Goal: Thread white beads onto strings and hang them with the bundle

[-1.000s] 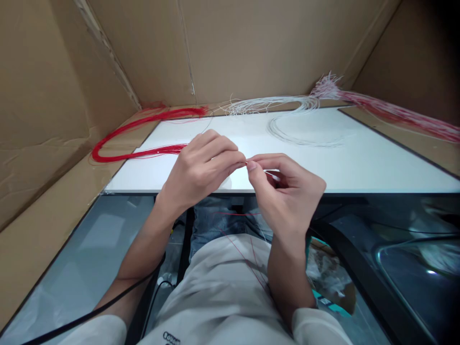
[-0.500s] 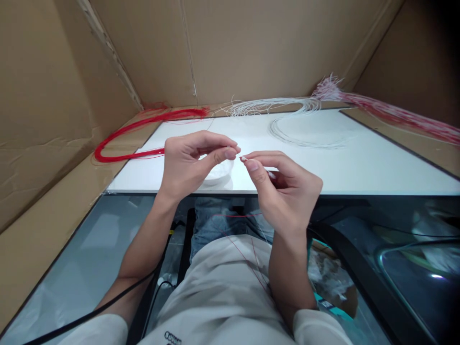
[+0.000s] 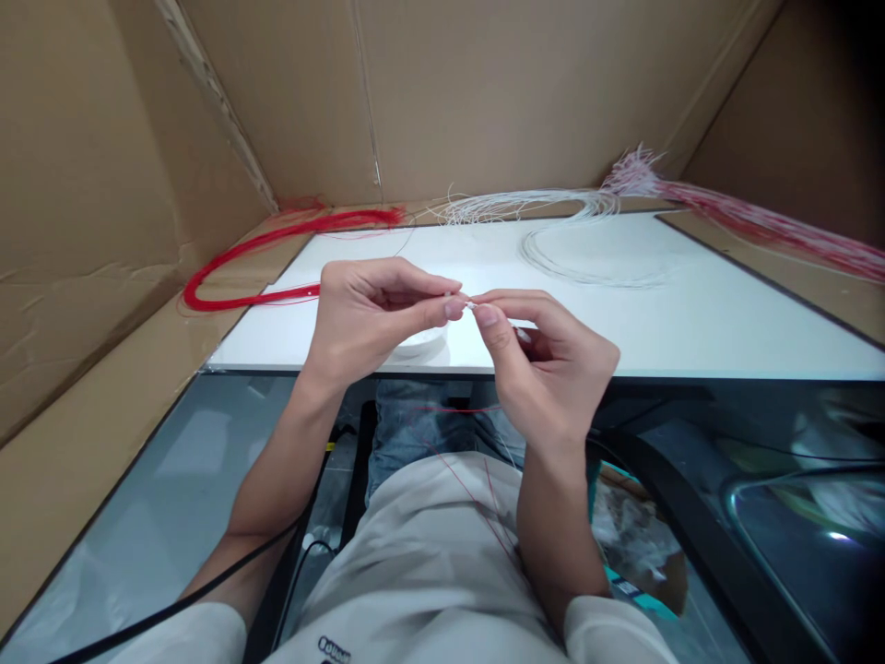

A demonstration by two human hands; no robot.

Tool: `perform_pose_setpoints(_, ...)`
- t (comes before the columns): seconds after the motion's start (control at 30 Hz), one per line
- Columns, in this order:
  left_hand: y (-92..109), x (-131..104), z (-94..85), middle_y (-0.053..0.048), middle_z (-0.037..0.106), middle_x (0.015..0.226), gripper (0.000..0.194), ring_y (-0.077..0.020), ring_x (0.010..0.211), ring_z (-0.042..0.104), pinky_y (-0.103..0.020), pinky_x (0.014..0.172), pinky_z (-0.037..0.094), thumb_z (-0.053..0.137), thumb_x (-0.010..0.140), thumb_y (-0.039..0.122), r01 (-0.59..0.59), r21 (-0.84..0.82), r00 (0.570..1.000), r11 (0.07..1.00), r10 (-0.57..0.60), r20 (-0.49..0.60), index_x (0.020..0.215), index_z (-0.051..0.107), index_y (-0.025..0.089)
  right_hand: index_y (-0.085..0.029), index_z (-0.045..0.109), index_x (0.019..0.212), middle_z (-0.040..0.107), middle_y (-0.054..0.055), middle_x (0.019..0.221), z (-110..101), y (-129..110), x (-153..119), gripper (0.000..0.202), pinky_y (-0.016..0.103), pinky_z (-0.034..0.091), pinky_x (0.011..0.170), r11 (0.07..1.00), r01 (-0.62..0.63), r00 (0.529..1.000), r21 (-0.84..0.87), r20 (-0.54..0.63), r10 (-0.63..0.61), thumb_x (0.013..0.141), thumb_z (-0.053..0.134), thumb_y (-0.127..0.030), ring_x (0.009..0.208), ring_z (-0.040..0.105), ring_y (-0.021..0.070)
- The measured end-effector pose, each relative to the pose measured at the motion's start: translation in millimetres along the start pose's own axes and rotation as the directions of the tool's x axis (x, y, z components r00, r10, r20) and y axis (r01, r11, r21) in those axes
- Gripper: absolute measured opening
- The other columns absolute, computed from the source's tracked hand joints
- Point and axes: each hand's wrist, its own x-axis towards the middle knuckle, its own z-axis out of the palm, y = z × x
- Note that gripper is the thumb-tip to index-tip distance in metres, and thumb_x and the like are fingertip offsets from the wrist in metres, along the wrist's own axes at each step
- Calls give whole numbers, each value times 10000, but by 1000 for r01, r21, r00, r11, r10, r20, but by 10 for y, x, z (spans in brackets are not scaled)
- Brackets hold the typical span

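Now: both pinches meet at a small white piece

Half a second ago, a slim gap separated the left hand [image 3: 363, 309] from the right hand's tip. Gap since closed. Left thumb and forefinger are pressed together on the near end of the small white piece [image 3: 470, 305]; right hand [image 3: 553, 369] pinches its other end between thumb and forefinger. Piece sits between the fingertips, held above the white board [image 3: 691, 323]. Too small to tell whether it is a knot or twisted strand.

Consequence (judged): handling is now two-sided, so the piece can be steadied or worked from both ends.

Positions, clock centred on the fingertips: red bundle [image 3: 235, 260] at ten; white strands [image 3: 525, 196] at one; pink-and-white bundle [image 3: 761, 214] between two and three; white dish [image 3: 421, 346] at eight, partly hidden below the left hand. Thin red thread [image 3: 460, 409] at six, over the lap; its link to the piece cannot be seen.
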Motion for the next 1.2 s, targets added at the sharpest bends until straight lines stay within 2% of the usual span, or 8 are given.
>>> perform_pose_setpoints(0.1, -6, -7, 9, 26, 825, 815, 145, -135, 719, 779, -252, 648, 660, 930, 772, 338, -68, 36, 997, 997, 69, -20, 830, 828, 252, -215, 792, 914, 814, 25, 937, -2, -11, 4, 50, 235, 448, 490, 1000, -29, 1000, -5, 11, 29, 934, 749, -199, 673, 671, 112)
perform_pose_setpoints(0.23, -13, -14, 6, 25, 834, 845, 130, -149, 767, 799, -249, 673, 665, 903, 810, 369, -98, 44, 995, 994, 98, 12, 840, 827, 268, -234, 809, 1014, 817, 14, 996, -12, -46, 7, 118, 262, 308, 414, 996, -49, 996, -81, 65, 55, 907, 763, -216, 453, 399, 45)
perform_pose_setpoints(0.5, -13, -9, -24, 34, 832, 825, 114, -136, 723, 791, -224, 642, 662, 931, 770, 286, -110, 91, 993, 990, 113, -27, 827, 834, 266, -235, 711, 868, 815, 15, 937, 11, -34, -21, 132, 247, 396, 442, 991, -130, 991, -5, -21, 130, 847, 672, -111, 754, 731, 166)
perform_pose_setpoints(0.63, -15, -1, -37, 34, 824, 801, 115, -135, 700, 783, -225, 610, 651, 929, 772, 279, -121, 132, 991, 984, 127, -41, 841, 838, 265, -240, 737, 921, 797, -1, 901, -6, -36, -28, 262, 255, 403, 460, 995, -93, 996, -41, -19, 92, 847, 554, -68, 648, 661, 134)
perform_pose_setpoints(0.77, 0, 3, -34, 37, 818, 782, 124, -124, 680, 772, -221, 600, 640, 934, 761, 259, -125, 128, 990, 984, 132, -46, 847, 844, 262, -208, 748, 900, 765, -20, 810, -27, -50, -33, 127, 259, 355, 435, 992, -91, 993, -92, 63, 97, 965, 639, -210, 447, 421, 62)
perform_pose_setpoints(0.93, 2, 16, -33, 36, 814, 765, 117, -113, 642, 762, -212, 591, 638, 916, 786, 275, -136, 53, 991, 989, 137, -12, 879, 848, 257, -226, 750, 829, 798, 0, 839, -20, -70, -37, 141, 243, 438, 484, 998, -49, 999, -30, 17, 49, 961, 700, -223, 645, 658, 117)
perform_pose_setpoints(1.07, -7, 16, -34, 27, 817, 782, 112, -123, 657, 764, -224, 606, 637, 915, 793, 311, -134, 72, 991, 988, 133, 23, 843, 833, 254, -242, 742, 756, 799, 8, 790, -22, -109, -24, 167, 261, 455, 478, 999, -37, 995, 3, -95, 37, 915, 714, -200, 678, 714, 154)
perform_pose_setpoints(1.2, 7, 2, -12, 21, 813, 804, 113, -132, 710, 760, -252, 636, 625, 891, 827, 349, -198, 150, 979, 969, 189, 70, 825, 817, 263, -237, 719, 684, 807, 28, 815, -38, -132, -14, 201, 265, 458, 470, 998, -44, 996, 39, -74, 47, 882, 719, -199, 698, 722, 170)
